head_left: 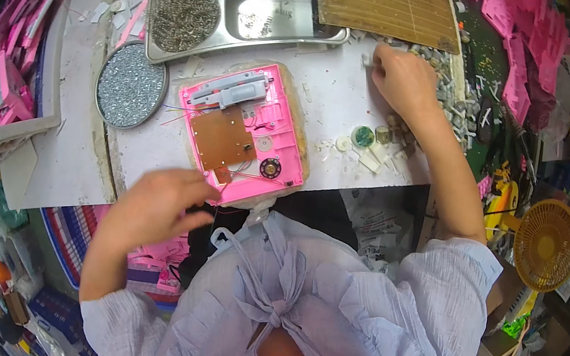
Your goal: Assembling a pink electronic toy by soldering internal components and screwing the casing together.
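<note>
A pink plastic casing (284,123) lies open on a wrapped pad (190,72) in front of me. It holds a brown circuit board (220,137), a grey plastic mechanism (235,91), a small round black speaker (270,168) and thin wires. My left hand (161,205) hovers by the casing's near left corner, thumb and fingers apart. Farther off, my right hand (404,78) is beside a heap of small pale parts (449,92), fingers pinched. A small whitish piece (367,59) shows at its fingertips; its exact kind is too small to tell.
A round dish of small silvery screws (131,85) stands left of the casing. Behind is a metal tray (227,44) with dark small parts, partly under a brown board (388,5). Pink parts fill a crate (41,130) at left. A yellow fan (546,245) stands right.
</note>
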{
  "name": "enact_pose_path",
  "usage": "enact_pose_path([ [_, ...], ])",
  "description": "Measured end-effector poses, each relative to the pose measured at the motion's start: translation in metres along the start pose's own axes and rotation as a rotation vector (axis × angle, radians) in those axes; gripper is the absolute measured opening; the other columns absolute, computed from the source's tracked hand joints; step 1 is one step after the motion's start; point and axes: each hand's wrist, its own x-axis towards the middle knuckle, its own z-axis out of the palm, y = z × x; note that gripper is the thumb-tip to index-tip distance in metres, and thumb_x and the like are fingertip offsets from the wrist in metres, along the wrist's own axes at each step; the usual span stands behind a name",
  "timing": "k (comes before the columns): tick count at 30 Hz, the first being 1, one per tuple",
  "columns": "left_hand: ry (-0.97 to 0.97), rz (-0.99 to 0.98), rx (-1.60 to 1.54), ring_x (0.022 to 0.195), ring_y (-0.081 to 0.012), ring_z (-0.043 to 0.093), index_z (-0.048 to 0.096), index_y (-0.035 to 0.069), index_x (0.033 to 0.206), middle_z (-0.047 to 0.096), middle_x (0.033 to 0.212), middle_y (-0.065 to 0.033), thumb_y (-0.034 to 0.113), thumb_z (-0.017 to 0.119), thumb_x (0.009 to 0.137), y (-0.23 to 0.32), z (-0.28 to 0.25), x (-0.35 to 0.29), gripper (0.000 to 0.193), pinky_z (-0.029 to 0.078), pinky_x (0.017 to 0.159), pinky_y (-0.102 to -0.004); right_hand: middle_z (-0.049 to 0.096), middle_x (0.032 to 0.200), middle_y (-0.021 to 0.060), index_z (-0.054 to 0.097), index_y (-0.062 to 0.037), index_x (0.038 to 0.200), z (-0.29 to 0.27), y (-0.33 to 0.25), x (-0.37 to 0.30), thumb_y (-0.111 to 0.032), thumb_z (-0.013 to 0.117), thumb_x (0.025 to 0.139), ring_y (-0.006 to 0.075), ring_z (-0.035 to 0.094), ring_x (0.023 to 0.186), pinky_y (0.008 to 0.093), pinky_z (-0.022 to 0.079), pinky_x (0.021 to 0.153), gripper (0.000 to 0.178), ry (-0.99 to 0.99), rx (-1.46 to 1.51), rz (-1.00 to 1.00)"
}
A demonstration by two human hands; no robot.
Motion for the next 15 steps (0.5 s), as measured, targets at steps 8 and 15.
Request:
enact_pose_path([
  [8, 0.512, -0.008, 0.59, 0.095, -0.0393, 0.067, 0.07, 0.005, 0.105, 0.067, 0.1, -0.0172, 0.011, 0.065, 0.089, -0.07, -0.059, 0.206, 0.017, 0.053, 0.081, -0.0481, 0.07, 0.078, 0.0061, 0.064, -0.0037, 0.091, -0.04, -0.029, -0.04, -0.005, 0.066, 0.078, 0.0138, 0.067, 0.067, 0.0305, 0.051, 0.061, 0.014, -0.031, 1.084, 0.065],
  [15, 0.332, -0.261, 0.654, 0.087, -0.0366, 0.069, 0.072, 0.002, 0.101, 0.07, 0.098, -0.0194, 0.01, 0.062, 0.087, -0.07, -0.066, 0.229, 0.019, 0.055, 0.077, -0.0448, 0.073, 0.096, 0.0109, 0.066, 0.0071, 0.106, -0.039, -0.039, -0.087, -0.001, 0.071, 0.089, 0.0151, 0.071, 0.089, 0.0265, 0.057, 0.079, 0.02, -0.234, 1.773, 0.197],
])
